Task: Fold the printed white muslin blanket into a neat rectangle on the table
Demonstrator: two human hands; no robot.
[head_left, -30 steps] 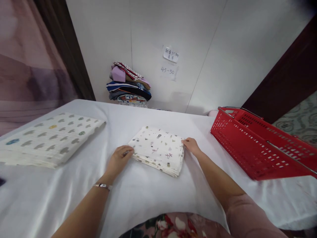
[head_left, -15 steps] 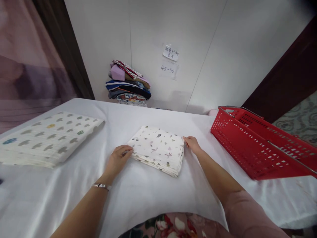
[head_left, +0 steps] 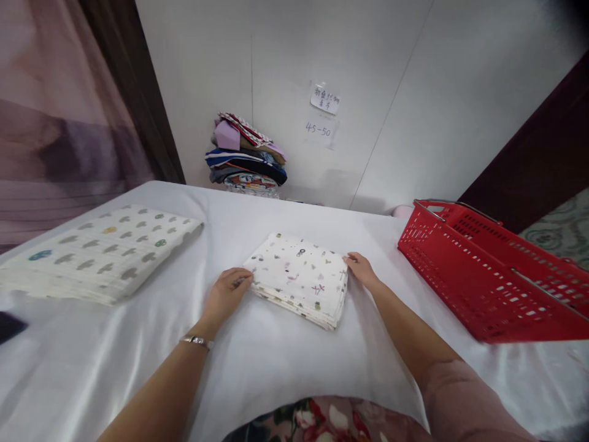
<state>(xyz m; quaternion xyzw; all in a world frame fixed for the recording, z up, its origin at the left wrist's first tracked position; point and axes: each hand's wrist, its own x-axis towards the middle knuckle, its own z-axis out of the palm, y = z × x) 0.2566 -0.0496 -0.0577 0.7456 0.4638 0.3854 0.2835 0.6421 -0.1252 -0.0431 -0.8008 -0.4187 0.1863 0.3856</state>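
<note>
A folded white cloth with small coloured prints (head_left: pixel 300 278) lies in the middle of the table with the white cover (head_left: pixel 257 362). My left hand (head_left: pixel 227 293) pinches its left edge, fingers curled onto the fabric. My right hand (head_left: pixel 362 269) grips the cloth's right far corner, fingers closed on the edge. A thin bracelet sits on my left wrist.
A larger folded cloth with grey and coloured blots (head_left: pixel 103 252) lies at the left. A red plastic basket (head_left: pixel 488 270) stands at the right. A pile of folded clothes (head_left: pixel 247 156) sits against the far wall under two paper notes (head_left: pixel 324 101). A dark object (head_left: pixel 9 325) shows at the left edge.
The view has shifted slightly, so everything sits a little further right in the picture. Both hands keep the same hold on the printed cloth.
</note>
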